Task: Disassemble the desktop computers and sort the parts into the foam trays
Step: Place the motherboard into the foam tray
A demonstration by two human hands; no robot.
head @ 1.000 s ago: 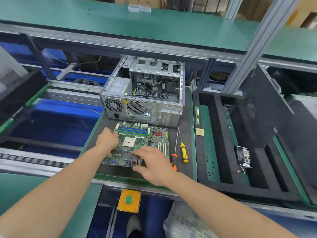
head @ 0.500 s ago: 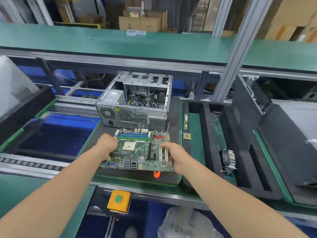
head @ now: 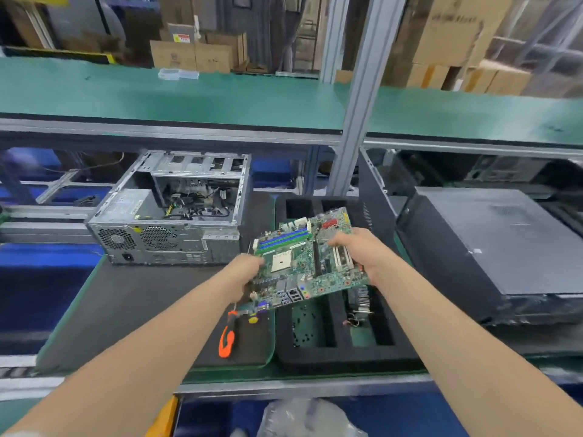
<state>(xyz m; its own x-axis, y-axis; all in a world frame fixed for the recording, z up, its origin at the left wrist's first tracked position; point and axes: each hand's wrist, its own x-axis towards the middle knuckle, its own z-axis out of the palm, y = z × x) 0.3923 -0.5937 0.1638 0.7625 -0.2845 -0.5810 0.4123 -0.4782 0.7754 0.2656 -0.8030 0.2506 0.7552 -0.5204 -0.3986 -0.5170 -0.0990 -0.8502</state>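
Now the motherboard (head: 310,260) hangs tilted above the foam tray (head: 334,361), the left grip (head: 244,272) pinching its left edge and the right grip (head: 356,250) clasping its right edge, probably to spare the components.

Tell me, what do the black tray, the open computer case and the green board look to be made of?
The black tray: probably dense foam, matte; thick walls with rounded, cut-out slots. The computer case: bare sheet steel or similar, dull silver; punched vents and folded edges. The green board: seemingly rigid laminate with a green coating, carrying plastic slots and metal ports.
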